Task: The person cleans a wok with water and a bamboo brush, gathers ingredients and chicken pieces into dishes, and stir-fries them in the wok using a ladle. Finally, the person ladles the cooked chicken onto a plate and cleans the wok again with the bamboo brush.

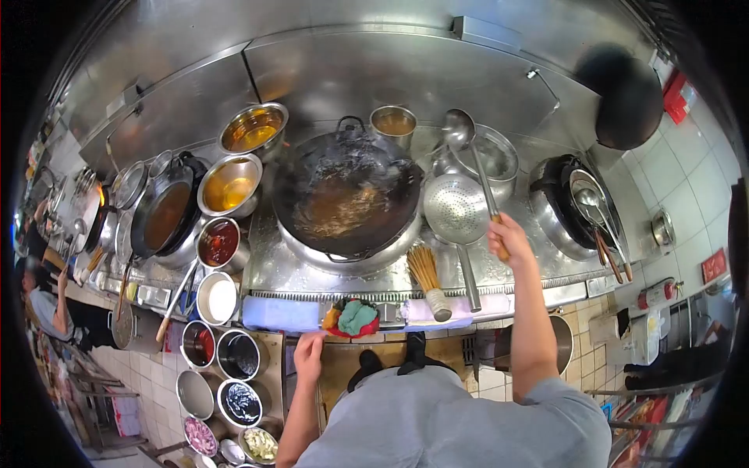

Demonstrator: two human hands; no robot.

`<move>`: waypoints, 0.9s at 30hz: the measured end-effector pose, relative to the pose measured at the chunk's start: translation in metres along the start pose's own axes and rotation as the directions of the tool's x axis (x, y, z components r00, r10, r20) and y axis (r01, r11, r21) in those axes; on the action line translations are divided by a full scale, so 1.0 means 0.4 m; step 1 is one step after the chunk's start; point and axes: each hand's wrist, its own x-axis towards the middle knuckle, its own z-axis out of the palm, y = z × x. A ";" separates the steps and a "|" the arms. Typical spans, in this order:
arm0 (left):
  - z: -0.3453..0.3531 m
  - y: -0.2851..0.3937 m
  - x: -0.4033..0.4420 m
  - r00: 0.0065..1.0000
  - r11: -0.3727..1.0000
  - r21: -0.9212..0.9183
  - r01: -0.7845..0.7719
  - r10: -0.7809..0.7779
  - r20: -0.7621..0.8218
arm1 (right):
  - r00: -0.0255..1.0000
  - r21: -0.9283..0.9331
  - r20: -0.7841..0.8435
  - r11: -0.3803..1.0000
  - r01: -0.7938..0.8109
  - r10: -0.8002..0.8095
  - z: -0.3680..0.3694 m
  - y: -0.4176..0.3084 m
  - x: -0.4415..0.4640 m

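My right hand (509, 239) is closed round the handle of a metal ladle (459, 129), whose bowl is raised beside the back pot. Below my left hand's reach, nothing is lifted; my left hand (310, 352) has curled fingers by the counter's front edge, close to a bundled cloth (355, 317). Whether it holds anything is too small to tell. A large black wok (347, 191) with brownish, rippling liquid sits on the central burner. Right of it lie a perforated strainer (455, 209) and a bamboo brush (426, 273).
Bowls of yellow liquid (228, 186) and a red sauce pot (218, 242) stand left of the wok. Several ingredient pots (240, 402) are at lower left. Another wok (166, 218) and a person (51, 307) are further left. Stacked pans (573, 204) stand right.
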 end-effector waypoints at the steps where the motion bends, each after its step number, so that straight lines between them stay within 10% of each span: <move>1: -0.014 -0.028 -0.040 0.999 0.998 -0.051 0.040 -0.042 -0.031 | 0.965 -0.438 -0.199 0.896 0.069 -0.172 -0.045 0.065 0.112; 2: -0.023 -0.045 -0.068 0.994 0.992 -0.100 0.079 -0.086 -0.063 | 0.871 -0.790 -0.290 0.613 0.016 -0.396 -0.073 0.099 0.196; 6: -0.047 -0.028 -0.106 0.970 0.971 -0.125 0.203 -0.217 -0.109 | 0.885 -0.482 -0.463 0.852 -0.204 -0.050 -0.037 0.019 0.315; 7: -0.045 -0.018 -0.101 0.967 0.970 -0.121 0.209 -0.224 -0.118 | 0.972 -0.013 -0.235 1.000 -0.007 0.003 -0.078 -0.013 0.348; 8: -0.041 -0.003 -0.089 0.973 0.971 -0.128 0.202 -0.215 -0.090 | 0.998 0.495 0.000 0.867 0.058 -0.067 -0.135 -0.038 0.373; 11: -0.014 0.013 -0.045 0.984 0.978 -0.116 0.172 -0.176 -0.031 | 0.997 0.949 0.025 0.314 0.001 -0.079 -0.115 -0.127 0.327; 27: 0.188 0.230 0.190 0.896 0.959 0.134 -0.249 0.176 0.408 | 0.936 0.944 0.330 0.060 -0.325 -0.120 0.298 -0.196 -0.280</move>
